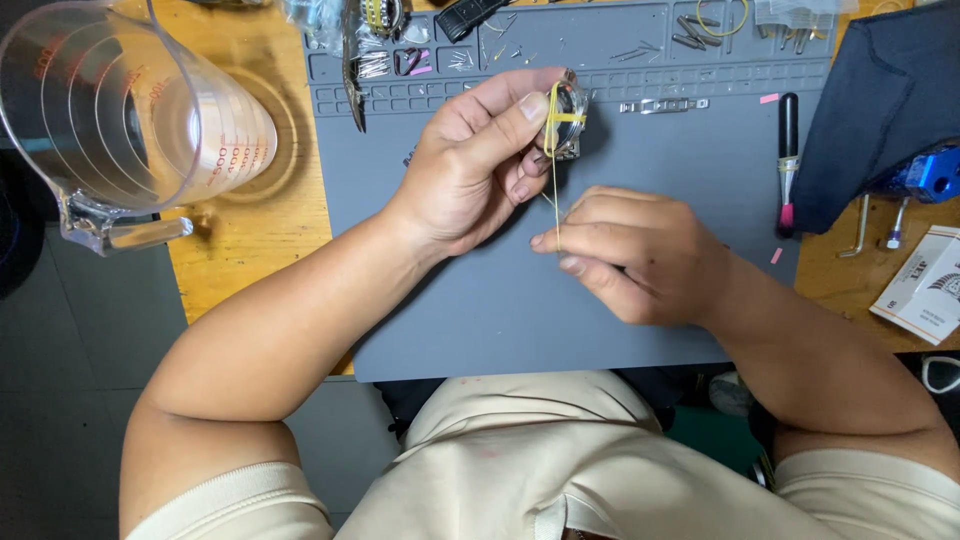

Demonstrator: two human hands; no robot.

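Above a grey work mat (500,300), the left hand (470,165) pinches a small round metal watch case (570,110) between thumb and fingers. A yellow rubber band (553,120) already loops the case. The right hand (640,250) pinches the band's free end, pulled taut below; that end remains unfastened.

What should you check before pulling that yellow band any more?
1. Left hand grips the small round metal part firmly: ok.
2. Yellow rubber band is looped over the part: ok.
3. Right hand pinches the band's lower end: ok.
4. Band is stretched straight between the hands: ok.
5. Band is free of cracks: cannot tell, too thin to see.
6. Grey mat lies under the hands to catch a drop: ok.
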